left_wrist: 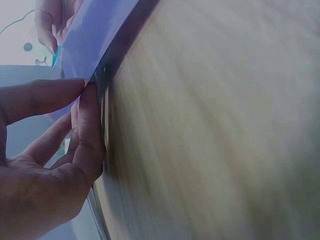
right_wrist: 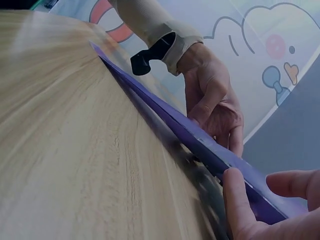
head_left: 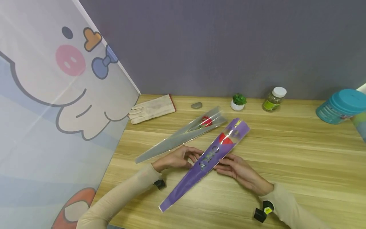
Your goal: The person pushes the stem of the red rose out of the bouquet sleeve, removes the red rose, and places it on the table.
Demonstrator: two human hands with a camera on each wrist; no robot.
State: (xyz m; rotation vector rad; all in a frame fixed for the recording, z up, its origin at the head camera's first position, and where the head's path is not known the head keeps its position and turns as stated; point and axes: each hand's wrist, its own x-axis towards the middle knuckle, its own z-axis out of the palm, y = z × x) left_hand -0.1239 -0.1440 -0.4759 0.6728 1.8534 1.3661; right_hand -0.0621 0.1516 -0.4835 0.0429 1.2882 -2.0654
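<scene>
Left hand (head_left: 179,158) and right hand (head_left: 241,171) pinch a purple plastic sleeve (head_left: 204,166) lettered "ONLY"; a clear-wrapped red rose (head_left: 206,122) lies left.

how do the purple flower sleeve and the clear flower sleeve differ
The purple flower sleeve is mostly opaque with lettering; the clear flower sleeve is see-through, with none visible. The left hand and right hand hold the purple flower sleeve; the clear flower sleeve lies ungripped on the table. Each tapers and shows red petals near its wide end.
</scene>
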